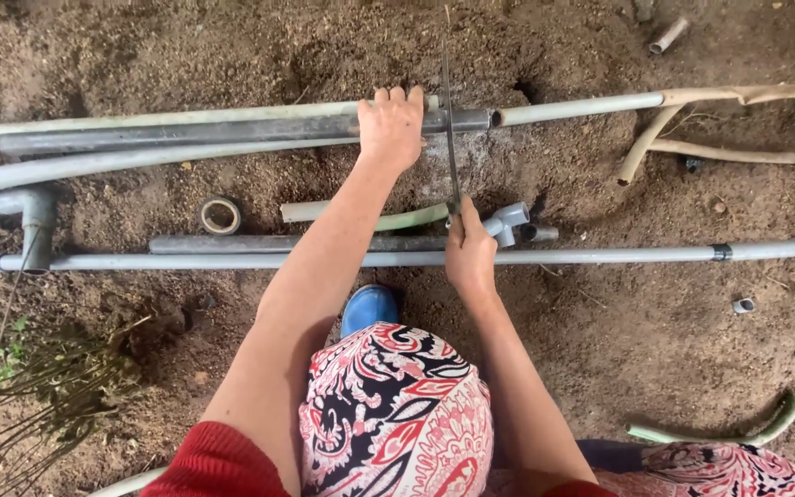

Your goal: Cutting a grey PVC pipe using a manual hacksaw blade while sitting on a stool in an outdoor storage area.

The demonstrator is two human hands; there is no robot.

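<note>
On bare brown soil, a person bends over a run of grey plastic pipes that cross the frame from the left edge. At centre left, a roll of tape (pixel 220 215) lies loose on the ground beside a short pipe length. Above centre, the left hand (pixel 390 127) is clenched over a dark grey pipe (pixel 232 133), pinning it where it lies among paler pipes in the upper half of the frame. Just right of that hand, a thin saw blade (pixel 450 120) stands across the pipe, gripped at its near end by the right hand (pixel 469 253), closed tight around it. A grey tee fitting (pixel 509 222) sits beside that hand. The risk lies in closeness: the blade runs just beside the holding fingers, and a slip or a rolling pipe on loose soil could bring the teeth onto them. An unhandled blade could also bite the palm gripping it.
</note>
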